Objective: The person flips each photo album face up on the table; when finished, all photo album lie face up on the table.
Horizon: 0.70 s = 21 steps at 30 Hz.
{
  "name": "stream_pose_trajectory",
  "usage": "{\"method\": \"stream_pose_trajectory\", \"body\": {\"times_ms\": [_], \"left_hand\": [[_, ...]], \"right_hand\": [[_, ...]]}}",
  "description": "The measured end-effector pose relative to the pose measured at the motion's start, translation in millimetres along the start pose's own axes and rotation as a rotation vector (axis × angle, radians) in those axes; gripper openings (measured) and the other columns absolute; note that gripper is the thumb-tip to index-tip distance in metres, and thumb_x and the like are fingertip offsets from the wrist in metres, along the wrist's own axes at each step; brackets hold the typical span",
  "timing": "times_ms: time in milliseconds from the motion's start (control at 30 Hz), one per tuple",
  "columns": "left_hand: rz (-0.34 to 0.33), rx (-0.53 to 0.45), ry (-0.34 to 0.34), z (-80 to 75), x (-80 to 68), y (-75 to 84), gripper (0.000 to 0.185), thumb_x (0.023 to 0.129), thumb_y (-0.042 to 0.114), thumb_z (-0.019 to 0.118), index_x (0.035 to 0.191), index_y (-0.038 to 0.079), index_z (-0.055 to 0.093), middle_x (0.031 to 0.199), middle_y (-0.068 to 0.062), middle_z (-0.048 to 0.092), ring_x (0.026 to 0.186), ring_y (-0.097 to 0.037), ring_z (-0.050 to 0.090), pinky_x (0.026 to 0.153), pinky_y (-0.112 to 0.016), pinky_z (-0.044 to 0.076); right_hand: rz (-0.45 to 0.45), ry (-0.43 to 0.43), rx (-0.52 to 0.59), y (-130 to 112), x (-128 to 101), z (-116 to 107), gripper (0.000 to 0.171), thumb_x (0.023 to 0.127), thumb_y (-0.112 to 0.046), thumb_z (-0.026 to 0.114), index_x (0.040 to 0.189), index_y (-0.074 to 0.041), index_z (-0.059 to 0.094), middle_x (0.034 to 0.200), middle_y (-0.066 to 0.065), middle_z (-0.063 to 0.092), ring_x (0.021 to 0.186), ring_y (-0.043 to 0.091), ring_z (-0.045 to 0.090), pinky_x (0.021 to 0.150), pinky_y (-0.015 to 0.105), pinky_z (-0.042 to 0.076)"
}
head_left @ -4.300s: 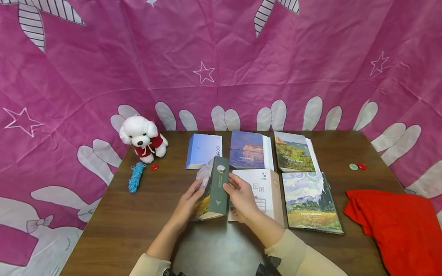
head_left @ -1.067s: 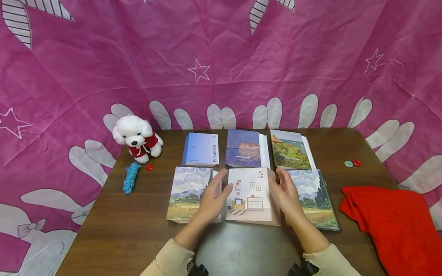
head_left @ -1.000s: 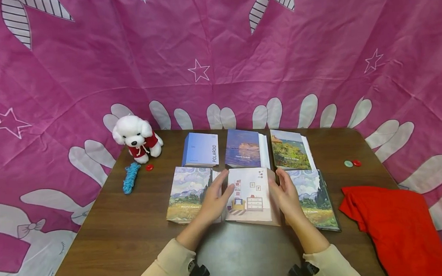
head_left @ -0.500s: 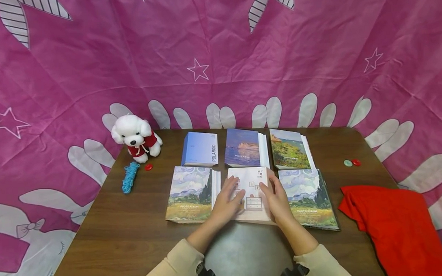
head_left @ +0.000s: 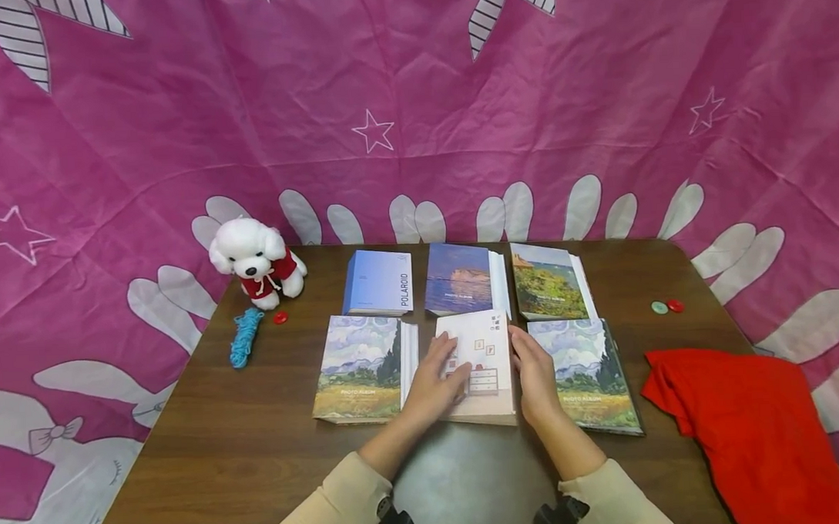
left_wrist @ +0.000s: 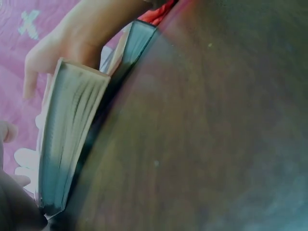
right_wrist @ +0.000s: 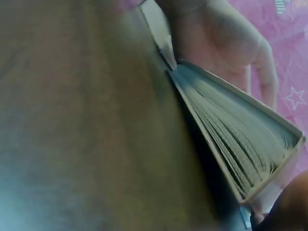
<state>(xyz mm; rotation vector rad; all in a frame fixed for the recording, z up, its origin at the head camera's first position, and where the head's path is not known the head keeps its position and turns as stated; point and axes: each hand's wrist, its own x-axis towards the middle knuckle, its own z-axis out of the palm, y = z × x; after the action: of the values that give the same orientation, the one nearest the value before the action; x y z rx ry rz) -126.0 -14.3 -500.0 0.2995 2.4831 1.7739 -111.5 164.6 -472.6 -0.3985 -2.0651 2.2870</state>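
A pale pink photo album (head_left: 488, 340) with a drawn room on its cover lies in the middle of the front row on the brown table (head_left: 246, 453). My left hand (head_left: 442, 365) holds its left side, fingers over the cover. My right hand (head_left: 532, 366) grips its right edge. The left wrist view shows the album's page edge (left_wrist: 67, 144) tilted above the tabletop, with the right hand (left_wrist: 82, 43) behind it. In the right wrist view the same page edge (right_wrist: 236, 139) appears, the left hand (right_wrist: 226, 43) beyond.
Landscape albums lie on either side, front left (head_left: 357, 364) and front right (head_left: 583, 368). Behind are a blue Polaroid album (head_left: 378, 283), a seascape album (head_left: 459, 280) and a green coast album (head_left: 547, 282). A plush dog (head_left: 256, 260), blue cord (head_left: 245, 337), buttons (head_left: 660, 307) and red cloth (head_left: 744, 412) lie around.
The landscape album held upright earlier now lies flat at the front left. Both hands closed in on the pink album's sides, and it shifted slightly away from me.
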Motion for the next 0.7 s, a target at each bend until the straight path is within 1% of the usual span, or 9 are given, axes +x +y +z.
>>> {"method": "stream_pose_trajectory", "body": {"times_ms": [33,100,133,233,300,367,467,567,700], "left_hand": [[0.001,0.001,-0.002,0.8,0.1,0.1,0.062,0.094,0.030,0.066,0.147,0.001,0.051,0.162,-0.013,0.034,0.153,-0.033,0.021,0.123,-0.051,0.015],[-0.003,-0.005,-0.005,1.5,-0.3,1.0,0.063,0.094,0.031,0.066,0.147,0.001,0.050,0.162,-0.012,0.033,0.153,-0.033,0.021,0.123,-0.051,0.015],[-0.010,-0.010,-0.004,1.8,-0.5,1.2,0.063,0.094,0.031,0.066,0.147,0.002,0.050,0.163,-0.011,0.033,0.153,-0.032,0.021,0.123,-0.051,0.015],[-0.033,-0.048,0.000,3.5,-1.7,1.9,0.062,0.094,0.028,0.067,0.148,0.002,0.050,0.163,-0.009,0.033,0.152,-0.031,0.022,0.123,-0.051,0.014],[-0.042,-0.078,0.000,6.0,-2.4,2.3,0.062,0.094,0.026,0.068,0.147,0.002,0.050,0.163,-0.009,0.033,0.152,-0.032,0.023,0.123,-0.051,0.015],[-0.041,-0.099,0.002,9.9,-2.9,3.6,0.061,0.094,0.025,0.068,0.147,0.002,0.050,0.163,-0.010,0.033,0.151,-0.034,0.025,0.123,-0.052,0.016],[-0.041,-0.122,-0.005,17.7,-2.4,5.9,0.059,0.095,0.025,0.067,0.147,0.004,0.051,0.162,-0.010,0.034,0.150,-0.034,0.028,0.122,-0.051,0.019],[-0.039,-0.150,-0.019,25.7,-0.7,9.6,0.059,0.096,0.026,0.066,0.148,0.006,0.050,0.162,-0.008,0.035,0.150,-0.033,0.029,0.122,-0.048,0.020],[-0.038,-0.194,-0.040,35.3,2.1,16.7,0.058,0.097,0.028,0.065,0.149,0.007,0.050,0.162,-0.008,0.035,0.150,-0.031,0.029,0.122,-0.045,0.021]], "right_hand": [[0.000,0.015,0.016,-1,1,0,0.046,0.111,-0.025,0.040,0.149,0.000,0.047,0.152,0.018,0.046,0.135,0.028,0.047,0.110,0.035,0.039],[0.002,0.040,0.034,-3,3,-2,0.045,0.111,-0.024,0.040,0.145,0.002,0.051,0.147,0.018,0.051,0.130,0.021,0.051,0.109,0.032,0.042],[0.006,0.050,0.038,-3,5,-4,0.044,0.111,-0.025,0.041,0.143,0.003,0.054,0.141,0.017,0.055,0.124,0.017,0.054,0.104,0.029,0.045],[0.020,0.068,0.050,-5,10,-9,0.044,0.110,-0.026,0.044,0.138,0.007,0.056,0.127,0.011,0.063,0.110,0.010,0.061,0.095,0.023,0.050],[0.031,0.069,0.070,-7,13,-13,0.042,0.109,-0.022,0.047,0.138,0.008,0.055,0.122,0.005,0.063,0.106,0.007,0.062,0.092,0.021,0.051],[0.042,0.069,0.087,-9,16,-18,0.039,0.107,-0.015,0.050,0.140,0.007,0.053,0.117,0.000,0.063,0.102,0.006,0.062,0.088,0.021,0.052],[0.042,0.077,0.117,-15,20,-24,0.040,0.104,-0.007,0.056,0.142,0.004,0.053,0.111,-0.005,0.061,0.097,0.007,0.061,0.083,0.021,0.053],[0.030,0.084,0.140,-20,24,-28,0.041,0.102,-0.007,0.060,0.142,0.001,0.055,0.106,-0.004,0.061,0.093,0.010,0.061,0.078,0.022,0.054],[0.025,0.083,0.173,-28,24,-34,0.039,0.101,-0.009,0.062,0.140,-0.003,0.058,0.103,-0.004,0.061,0.090,0.011,0.063,0.075,0.023,0.056]]}}
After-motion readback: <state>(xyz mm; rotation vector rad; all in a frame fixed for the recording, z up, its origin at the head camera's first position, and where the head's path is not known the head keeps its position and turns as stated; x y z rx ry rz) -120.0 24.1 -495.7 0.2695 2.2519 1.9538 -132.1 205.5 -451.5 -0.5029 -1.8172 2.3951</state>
